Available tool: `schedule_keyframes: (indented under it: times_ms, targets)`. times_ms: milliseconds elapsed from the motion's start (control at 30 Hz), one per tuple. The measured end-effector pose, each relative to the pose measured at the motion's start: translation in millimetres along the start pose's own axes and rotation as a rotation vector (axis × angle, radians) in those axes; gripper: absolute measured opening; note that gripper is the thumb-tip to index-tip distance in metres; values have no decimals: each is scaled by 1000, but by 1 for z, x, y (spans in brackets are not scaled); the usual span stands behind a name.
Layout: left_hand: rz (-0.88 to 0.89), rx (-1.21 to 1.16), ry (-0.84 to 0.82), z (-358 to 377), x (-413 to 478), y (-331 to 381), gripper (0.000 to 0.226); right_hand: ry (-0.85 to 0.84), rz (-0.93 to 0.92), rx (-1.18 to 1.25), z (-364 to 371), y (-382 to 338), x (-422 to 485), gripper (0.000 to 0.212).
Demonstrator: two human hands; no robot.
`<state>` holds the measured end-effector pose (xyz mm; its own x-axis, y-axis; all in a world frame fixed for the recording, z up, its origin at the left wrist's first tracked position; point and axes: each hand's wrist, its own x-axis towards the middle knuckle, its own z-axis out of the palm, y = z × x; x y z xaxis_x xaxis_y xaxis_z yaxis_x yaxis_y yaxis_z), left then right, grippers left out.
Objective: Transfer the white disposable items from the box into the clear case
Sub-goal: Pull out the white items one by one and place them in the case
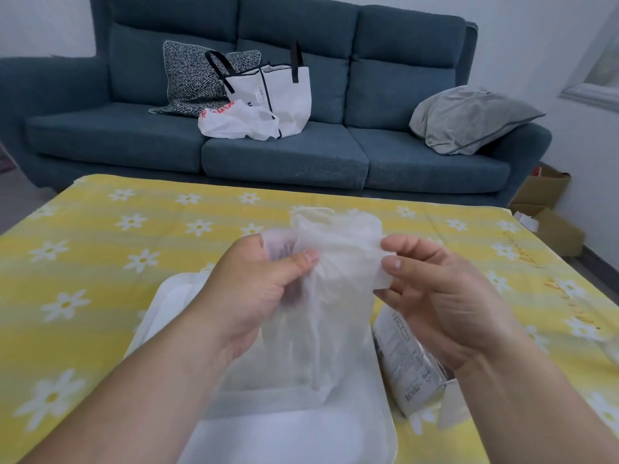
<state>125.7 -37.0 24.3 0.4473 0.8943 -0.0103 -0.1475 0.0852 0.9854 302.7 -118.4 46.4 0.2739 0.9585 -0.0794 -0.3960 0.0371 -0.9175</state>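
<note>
Your left hand (258,289) and right hand (435,296) are both raised over the near middle of the table, and between them hangs the bundle of thin, white, half-transparent disposable items (338,296). Your left hand's thumb and curled fingers pinch the bundle's upper left edge; your right hand's thumb and forefinger pinch its upper right edge, the other fingers loosely curled behind. The bundle stands crumpled above your fingers and drapes down below them. Its lower end reaches into the clear, round-cornered plastic case (301,426) that sits on the near edge of the table right under your hands; whether it touches the case floor you cannot tell.

Just to the right of the case lies the pale box with small printed text (407,363); it is tilted and partly hidden under your right wrist, and its contents cannot be made out.

Everything rests on the yellow tablecloth printed with white daisies (100,262). On the far side stands the dark blue fabric sofa (284,155); on its seat are a black-and-white zigzag cushion (187,78) at the left, a white tote bag with black handles (281,92) beside it, a crumpled white plastic bag (234,123) in front of the tote, and a grey pillow (469,118) at the right. Brown cardboard boxes (549,209) lie on the floor at the far right.
</note>
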Motion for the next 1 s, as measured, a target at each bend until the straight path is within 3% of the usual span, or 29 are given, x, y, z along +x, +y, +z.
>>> schedule_keyframes:
  times_ms: [200,367,433,567,633,767,1000]
  targets:
    - [65,51,5,-6,0,5,13,55,-13,66,2,-4,-1,38]
    - [70,2,2,-10,2,7,15,98,154,219,-2,-7,-1,52]
    - [58,-33,-3,-10,2,7,15,82,312,160,0,-6,-1,59]
    - [51,-62,-45,-8,2,6,17,16,508,-126,4,0,-3,51]
    - [44,-63,-62,-8,2,6,18,16,480,-133,6,0,-6,46]
    - [1,-68,-113,-10,0,5,20,17,239,-128,6,0,-7,21]
    - [-39,-17,-142,-8,-1,0,19,5,-74,-323,6,0,-6,29]
